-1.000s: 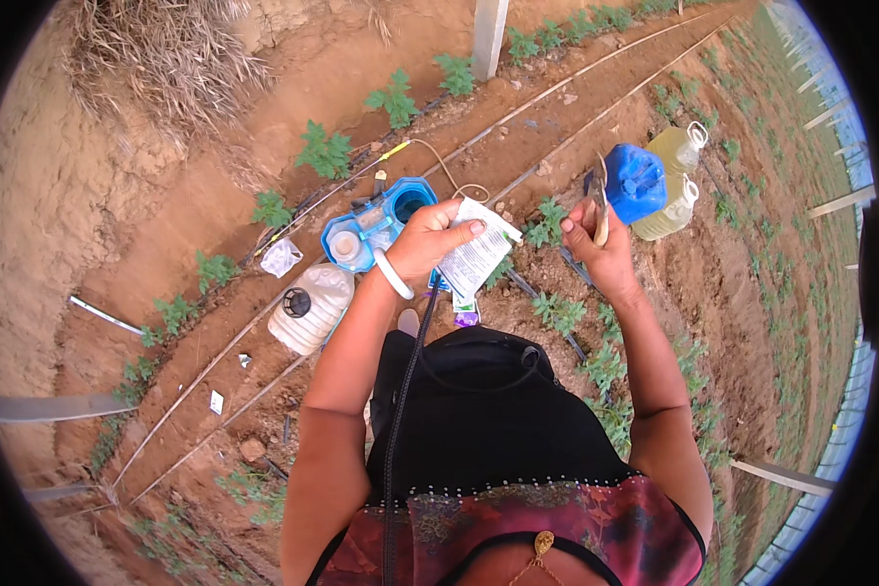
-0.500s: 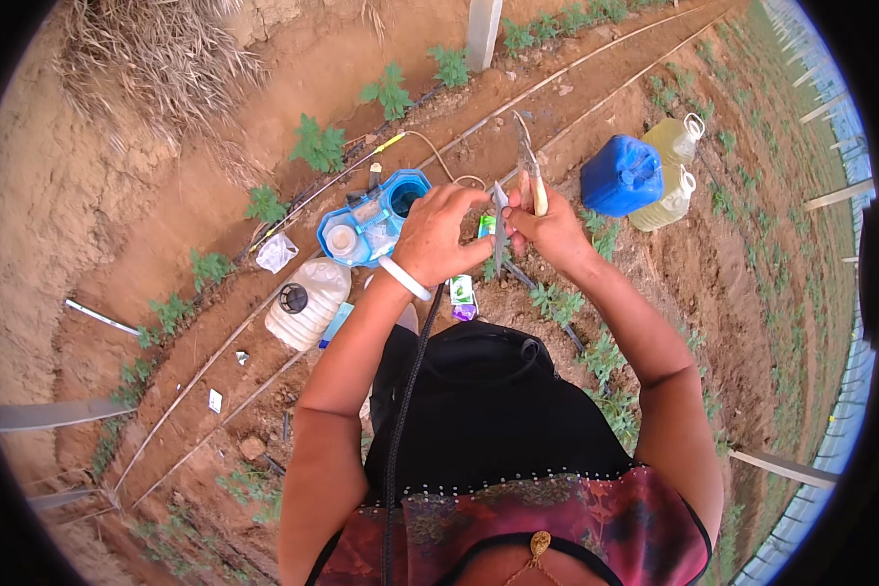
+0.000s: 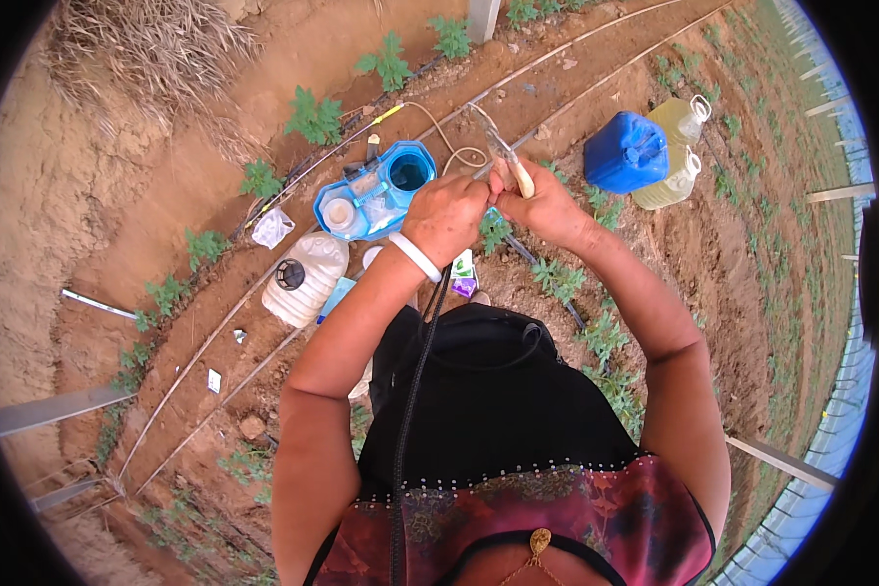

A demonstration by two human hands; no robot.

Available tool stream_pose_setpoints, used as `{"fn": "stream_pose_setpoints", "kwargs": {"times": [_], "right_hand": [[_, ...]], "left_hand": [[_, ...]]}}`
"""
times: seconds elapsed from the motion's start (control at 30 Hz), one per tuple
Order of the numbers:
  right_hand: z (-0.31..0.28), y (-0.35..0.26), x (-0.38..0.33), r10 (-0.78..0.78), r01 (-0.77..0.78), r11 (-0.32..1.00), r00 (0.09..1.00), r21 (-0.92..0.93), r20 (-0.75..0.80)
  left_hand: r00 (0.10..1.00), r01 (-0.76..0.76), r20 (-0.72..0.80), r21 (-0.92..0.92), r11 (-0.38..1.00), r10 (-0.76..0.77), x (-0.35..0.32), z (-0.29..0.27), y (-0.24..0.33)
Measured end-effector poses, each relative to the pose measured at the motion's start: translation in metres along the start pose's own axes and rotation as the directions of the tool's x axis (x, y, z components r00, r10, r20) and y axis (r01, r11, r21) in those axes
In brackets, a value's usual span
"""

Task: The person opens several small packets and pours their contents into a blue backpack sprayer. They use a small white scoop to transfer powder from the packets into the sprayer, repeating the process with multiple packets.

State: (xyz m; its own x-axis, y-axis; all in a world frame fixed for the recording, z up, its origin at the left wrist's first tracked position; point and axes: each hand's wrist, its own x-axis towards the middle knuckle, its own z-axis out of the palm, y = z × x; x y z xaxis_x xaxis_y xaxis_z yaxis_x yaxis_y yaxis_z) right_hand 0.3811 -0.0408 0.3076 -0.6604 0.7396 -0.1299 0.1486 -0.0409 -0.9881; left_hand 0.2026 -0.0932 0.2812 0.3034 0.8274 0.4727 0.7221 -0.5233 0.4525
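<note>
While the left hand (image 3: 446, 217) curls shut over a small packet that it mostly hides, the right hand (image 3: 540, 203) grips pale-handled metal scissors (image 3: 506, 159), blades up, both hands touching above crumbly red soil. Below sit a glossy blue plastic tray (image 3: 377, 191), a ribbed white jug (image 3: 304, 278) and a boxy blue canister (image 3: 626, 152).

You see: 1 blue jerrycan (image 3: 626, 152) | 2 clear yellowish jugs (image 3: 676, 119) | 1 white jug (image 3: 306, 279) | 1 blue tray (image 3: 376, 189) | 1 pr scissors (image 3: 506, 156) | 2 hands, L (image 3: 446, 217) & R (image 3: 543, 206) | 2 drip lines (image 3: 576, 41)
</note>
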Motion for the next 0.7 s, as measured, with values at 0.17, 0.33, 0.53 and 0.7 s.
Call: {"fn": "stream_pose_setpoints", "kwargs": {"times": [0.17, 0.33, 0.53, 0.7], "right_hand": [[0.001, -0.016, -0.011, 0.253, -0.232, 0.867, 0.967, 0.442, 0.012], [-0.004, -0.038, -0.016, 0.385, -0.329, 0.654, 0.920, 0.681, 0.075], [-0.025, -0.044, -0.027, 0.354, -0.149, 0.383, 0.935, 0.912, 0.004], [-0.109, -0.048, -0.048, 0.180, 0.253, 0.514, 0.902, 0.819, -0.391]], "left_hand": [[0.989, -0.149, -0.025, -0.196, 0.969, 0.147, -0.001, -0.009, -0.010], [0.976, -0.210, -0.101, -0.245, 0.946, 0.191, 0.004, -0.025, -0.005], [0.977, -0.195, -0.131, -0.237, 0.952, 0.167, 0.005, -0.030, -0.005], [0.993, -0.087, -0.099, -0.210, 0.974, 0.068, -0.015, -0.024, -0.036]]}}
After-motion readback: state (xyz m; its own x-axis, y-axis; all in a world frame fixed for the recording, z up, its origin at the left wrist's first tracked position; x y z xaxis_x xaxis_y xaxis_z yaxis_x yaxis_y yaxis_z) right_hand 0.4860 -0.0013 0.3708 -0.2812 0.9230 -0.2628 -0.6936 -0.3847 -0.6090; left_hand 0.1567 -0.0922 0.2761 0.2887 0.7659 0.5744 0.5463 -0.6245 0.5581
